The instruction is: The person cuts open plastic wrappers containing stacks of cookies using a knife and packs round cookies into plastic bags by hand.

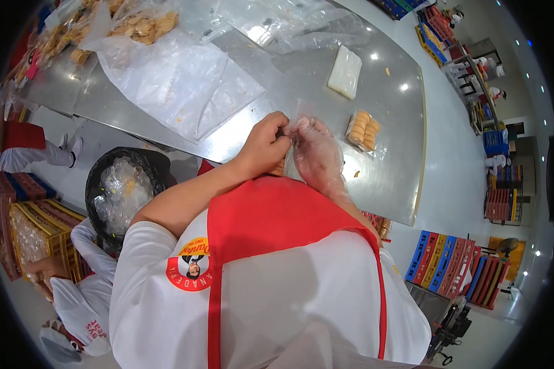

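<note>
- Biscuits (278, 167) below the left hand (264, 141): mostly hidden by the forearm and red apron (283, 212); their number cannot be told.
- Where the left hand meets the right hand (317, 150), curled fingers hide what each grips.
- Shirt badge (189, 270): lettering partly covered by the apron's edge.
- Clear plastic bags (301, 24): cut off at the top.
- Distant workers (497, 94): too small to make out.

On the person's white sleeve (143, 280), a round red badge (189, 272) is showing "ANADERIA" below partly legible script on yellow (196, 246), while a co-worker's white shirt (74, 304) is displaying red letters, "ays" and "eat".
</note>
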Tool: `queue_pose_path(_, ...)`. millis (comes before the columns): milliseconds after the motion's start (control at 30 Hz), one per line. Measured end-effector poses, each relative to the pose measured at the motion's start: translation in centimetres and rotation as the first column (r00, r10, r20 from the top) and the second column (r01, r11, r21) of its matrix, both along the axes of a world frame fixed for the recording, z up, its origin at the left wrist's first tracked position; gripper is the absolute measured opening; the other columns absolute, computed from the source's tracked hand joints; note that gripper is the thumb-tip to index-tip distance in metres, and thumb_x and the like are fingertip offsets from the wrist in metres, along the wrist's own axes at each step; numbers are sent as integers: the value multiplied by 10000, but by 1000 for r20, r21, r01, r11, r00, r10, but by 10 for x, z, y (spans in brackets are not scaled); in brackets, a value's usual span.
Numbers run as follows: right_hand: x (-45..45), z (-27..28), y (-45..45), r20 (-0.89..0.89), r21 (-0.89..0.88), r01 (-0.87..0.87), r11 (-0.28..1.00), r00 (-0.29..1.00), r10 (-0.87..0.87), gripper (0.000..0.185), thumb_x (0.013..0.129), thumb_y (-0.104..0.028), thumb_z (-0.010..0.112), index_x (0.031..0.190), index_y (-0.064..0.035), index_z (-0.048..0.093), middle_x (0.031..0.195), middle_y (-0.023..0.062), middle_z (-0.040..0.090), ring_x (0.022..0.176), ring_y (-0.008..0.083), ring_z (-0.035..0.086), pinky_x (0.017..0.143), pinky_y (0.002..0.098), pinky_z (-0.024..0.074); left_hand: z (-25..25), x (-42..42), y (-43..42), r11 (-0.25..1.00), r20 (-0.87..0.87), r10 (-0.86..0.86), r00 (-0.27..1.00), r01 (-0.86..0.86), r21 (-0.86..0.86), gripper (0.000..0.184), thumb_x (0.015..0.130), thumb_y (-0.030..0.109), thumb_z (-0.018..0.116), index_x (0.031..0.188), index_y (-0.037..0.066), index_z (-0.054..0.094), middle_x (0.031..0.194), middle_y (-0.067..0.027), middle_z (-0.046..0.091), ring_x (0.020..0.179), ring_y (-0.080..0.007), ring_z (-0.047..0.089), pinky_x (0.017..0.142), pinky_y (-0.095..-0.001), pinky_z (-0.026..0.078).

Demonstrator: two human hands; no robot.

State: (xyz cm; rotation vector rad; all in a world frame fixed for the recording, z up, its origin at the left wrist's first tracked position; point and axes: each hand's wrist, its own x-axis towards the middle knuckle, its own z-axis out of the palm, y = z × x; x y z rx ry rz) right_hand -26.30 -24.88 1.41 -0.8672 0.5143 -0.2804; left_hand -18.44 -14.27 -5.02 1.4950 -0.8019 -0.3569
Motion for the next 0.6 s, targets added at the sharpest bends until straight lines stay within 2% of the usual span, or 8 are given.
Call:
queue_pose_path(100, 2, -5, -10, -28, -149, -91, 985, 996, 88, 111, 925, -55, 585, 839, -8, 636, 859, 37, 603, 821, 145, 549, 795, 271, 435, 4, 6, 1, 996, -178, -84, 981, 89, 21, 157, 790, 9, 519, 945, -1, 544, 866, -55, 543, 802, -131, 517, 724, -266, 439)
queue_pose_path(200, 3, 1, -9, -18, -632, -65, 772, 997, 69, 80, 913, -52, 617, 854, -4, 642, 853, 37, 596, 822, 146, 543, 777, 284, 436, 25, 6, 8, 999, -251, -23, 968, 34, 39, 155, 781, 42, 582, 927, 20, 535, 994, -100, 524, 919, -193, 535, 803, -300, 442)
queue_pose_path(233, 2, 0, -10, 20, -720, -26, 693, 998, 58, 72, 910, -46, 620, 859, -1, 643, 847, 38, 593, 814, 142, 541, 761, 285, 438, 29, 6, 10, 1000, -55, 29, 998, -29, -6, 169, 779, 55, 599, 931, 24, 532, 1022, -128, 511, 942, -235, 518, 814, -325, 437)
queue_pose_path(300, 2, -1, -13, 95, -860, 56, 506, 994, 52, 55, 905, -34, 626, 871, 4, 646, 836, 41, 586, 799, 135, 537, 729, 286, 441, 34, 7, 11, 983, 322, 162, 933, -125, -134, 201, 775, 81, 633, 939, 32, 527, 1079, -182, 484, 987, -318, 486, 836, -374, 427)
queue_pose_path(400, 1, -2, -11, 44, -743, 39, 669, 999, -9, 64, 908, -38, 628, 874, 12, 648, 819, 43, 572, 775, 123, 531, 685, 277, 442, 61, -6, 25, 986, 426, -29, 904, -45, 162, 282, 724, 120, 715, 918, 45, 525, 1164, -211, 440, 1150, -366, 431, 944, -433, 395)
queue_pose_path(433, 1, -2, -11, 53, -739, 48, 672, 999, -13, 67, 908, -38, 627, 871, 13, 648, 817, 42, 574, 763, 119, 530, 672, 273, 441, 63, -8, 23, 981, 539, -4, 842, -100, 164, 296, 740, 137, 723, 949, 33, 542, 1162, -219, 467, 1105, -366, 488, 900, -430, 434)
queue_pose_path(533, 1, -3, -10, 53, -727, 42, 685, 999, -6, 77, 909, -39, 624, 862, 16, 648, 803, 40, 577, 729, 106, 527, 637, 264, 441, 51, -2, 19, 985, 456, -37, 889, -45, 168, 263, 763, 134, 709, 963, 24, 579, 1118, -202, 525, 1014, -358, 547, 839, -423, 467)
queue_pose_path(600, 1, -1, -11, 19, -716, -3, 698, 1000, 24, 83, 910, -41, 620, 858, 18, 645, 780, 38, 578, 706, 97, 524, 621, 258, 441, 47, 7, 18, 981, 521, -87, 849, -17, 191, 226, 773, 120, 696, 954, 23, 602, 1075, -183, 560, 956, -354, 567, 805, -423, 476)
